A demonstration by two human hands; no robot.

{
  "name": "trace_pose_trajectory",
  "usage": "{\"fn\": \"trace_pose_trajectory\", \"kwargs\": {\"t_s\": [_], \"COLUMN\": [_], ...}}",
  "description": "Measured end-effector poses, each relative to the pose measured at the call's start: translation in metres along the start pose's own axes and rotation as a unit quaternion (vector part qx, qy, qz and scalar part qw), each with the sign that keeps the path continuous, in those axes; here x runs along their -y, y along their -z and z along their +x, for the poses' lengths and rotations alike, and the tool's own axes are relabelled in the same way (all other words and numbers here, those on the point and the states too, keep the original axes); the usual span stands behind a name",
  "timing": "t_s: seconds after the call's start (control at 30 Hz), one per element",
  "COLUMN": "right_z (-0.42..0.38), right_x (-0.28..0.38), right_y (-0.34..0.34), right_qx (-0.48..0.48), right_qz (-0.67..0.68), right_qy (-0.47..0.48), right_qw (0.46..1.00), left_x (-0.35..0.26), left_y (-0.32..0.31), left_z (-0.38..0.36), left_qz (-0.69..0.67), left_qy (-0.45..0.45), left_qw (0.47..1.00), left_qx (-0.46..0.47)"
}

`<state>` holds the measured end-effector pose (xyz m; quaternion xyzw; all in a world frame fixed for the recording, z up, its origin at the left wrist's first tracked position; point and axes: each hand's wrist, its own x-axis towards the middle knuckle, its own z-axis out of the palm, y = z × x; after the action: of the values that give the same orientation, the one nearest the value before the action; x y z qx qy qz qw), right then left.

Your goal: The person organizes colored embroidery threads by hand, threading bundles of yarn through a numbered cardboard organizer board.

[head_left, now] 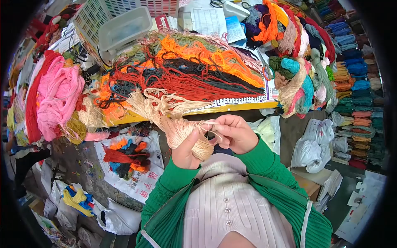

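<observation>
A cream-coloured skein of thread (177, 131) hangs from my left hand (188, 151), whose thumb presses on it; the other fingers are hidden behind the skein. At its right end my right hand (233, 132) pinches a few of the same pale strands between thumb and fingers. Both hands meet near the skein's end, just off the table's front edge. The skein's upper left part trails onto the table. Behind it lie long bundles of red thread (182, 82), dark thread (202, 73) and orange thread (206, 58), spread across the table.
A pink skein pile (60, 95) is at the left table end, mixed skeins (302, 78) at the right. A grey plastic tub (125, 31) and papers (209, 22) stand at the back. White bags (312, 144) and thread scraps (126, 157) lie on the floor.
</observation>
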<state>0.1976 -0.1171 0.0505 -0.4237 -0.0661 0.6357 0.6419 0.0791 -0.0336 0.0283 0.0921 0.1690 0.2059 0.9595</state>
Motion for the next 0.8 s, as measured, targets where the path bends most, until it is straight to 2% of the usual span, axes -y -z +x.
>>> {"fn": "trace_pose_trajectory", "kwargs": {"t_s": [0.23,0.3,0.43,0.5,0.53,0.63,0.7,0.77,0.8], "right_z": [-0.002,-0.002,-0.001,0.000,-0.001,-0.004,-0.004,-0.004,-0.002], "right_x": [0.003,0.001,-0.005,-0.005,-0.002,-0.001,-0.002,-0.006,-0.010], "right_y": [-0.019,-0.022,-0.017,-0.011,-0.012,-0.011,-0.022,-0.024,-0.019], "right_qx": [-0.047,-0.067,-0.069,-0.021,-0.045,-0.027,-0.053,-0.081,-0.076], "right_qz": [-0.081,-0.196,-0.162,-0.068,-0.024,0.010,-0.025,-0.141,-0.157], "right_qy": [0.005,0.007,0.019,0.042,0.020,-0.008,0.000,-0.007,0.000], "right_qw": [0.996,0.978,0.984,0.997,0.999,1.000,0.998,0.987,0.985], "left_x": [-0.002,-0.001,-0.001,-0.001,-0.001,0.000,0.001,0.002,0.001], "left_y": [0.004,0.005,0.012,0.013,0.014,0.004,0.004,0.008,0.007], "left_z": [-0.005,-0.006,-0.006,-0.008,-0.009,-0.010,-0.010,-0.010,-0.010], "left_qz": [0.052,0.059,0.036,0.019,0.002,0.010,0.027,0.124,0.125], "left_qy": [-0.003,0.000,0.008,0.013,0.017,0.003,-0.016,-0.027,-0.027], "left_qw": [0.996,0.997,0.999,0.999,0.999,0.999,0.998,0.991,0.990], "left_qx": [0.066,0.054,0.039,0.044,0.051,0.045,0.047,0.052,0.052]}}
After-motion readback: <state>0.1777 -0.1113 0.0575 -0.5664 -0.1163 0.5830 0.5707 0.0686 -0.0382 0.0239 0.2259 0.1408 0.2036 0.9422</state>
